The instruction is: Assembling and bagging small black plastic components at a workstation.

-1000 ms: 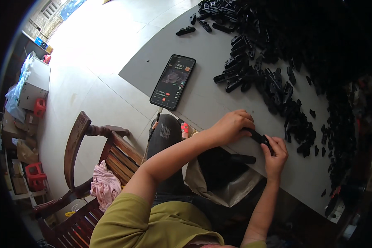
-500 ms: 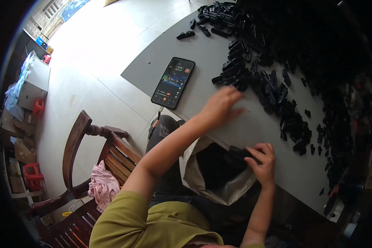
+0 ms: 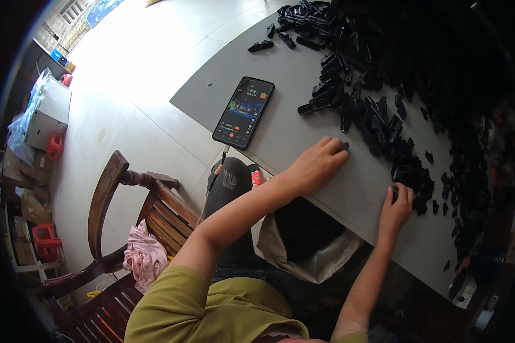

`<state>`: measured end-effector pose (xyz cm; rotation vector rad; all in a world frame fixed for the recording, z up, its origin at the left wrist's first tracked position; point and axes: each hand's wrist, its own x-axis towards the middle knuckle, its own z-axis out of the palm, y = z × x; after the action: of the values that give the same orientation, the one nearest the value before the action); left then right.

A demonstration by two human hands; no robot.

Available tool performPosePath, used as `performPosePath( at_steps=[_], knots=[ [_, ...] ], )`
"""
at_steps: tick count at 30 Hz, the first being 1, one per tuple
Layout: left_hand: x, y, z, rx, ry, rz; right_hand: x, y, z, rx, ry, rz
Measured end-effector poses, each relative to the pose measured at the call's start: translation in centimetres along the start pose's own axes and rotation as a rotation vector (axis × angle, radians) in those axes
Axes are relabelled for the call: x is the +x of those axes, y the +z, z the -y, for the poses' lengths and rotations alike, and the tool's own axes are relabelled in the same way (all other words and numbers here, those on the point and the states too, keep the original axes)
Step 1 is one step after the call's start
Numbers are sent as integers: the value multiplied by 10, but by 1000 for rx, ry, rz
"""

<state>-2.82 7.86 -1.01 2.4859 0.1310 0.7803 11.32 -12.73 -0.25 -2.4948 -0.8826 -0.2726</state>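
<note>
Black clip-like plastic pieces [image 3: 377,126] lie in a long heap across the grey table [image 3: 292,123]. My left hand [image 3: 317,167] rests over the table in front of the heap, fingers curled on a small black plastic piece that shows at the fingertips. At the heap's near end, my right hand [image 3: 397,208] pinches a small black plastic piece between thumb and fingers; the fingers partly hide it. Below the table edge, an open beige sack [image 3: 269,243] sits at my lap, its inside dark.
A phone [image 3: 244,112] with a lit screen lies on the table's left part. To the left stand a wooden chair [image 3: 106,194] with a pink cloth [image 3: 146,254] on it, a white box [image 3: 48,111] and red stools [image 3: 46,243]. A power strip [image 3: 466,291] is at the right.
My right hand has left the sack's mouth and moved up and right to the heap. My left hand has come down, away from the heap, and its fingers have closed.
</note>
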Motion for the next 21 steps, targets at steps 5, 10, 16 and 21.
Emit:
performPosePath(
  at_steps=[5, 10, 16, 21],
  knots=[
    [-4, 3, -7, 35, -43, -81, -11, -4, 6, 39, -64, -165],
    [-10, 3, -6, 73, -19, -22, -31, -9, -9, 67, -37, -91],
    [-12, -1, -19, -50, 127, 128, -37, -10, -6, 163, -58, -74],
    [-6, 0, -19, 42, 156, 15, -38, -11, 4, 153, -39, -66]
  ],
)
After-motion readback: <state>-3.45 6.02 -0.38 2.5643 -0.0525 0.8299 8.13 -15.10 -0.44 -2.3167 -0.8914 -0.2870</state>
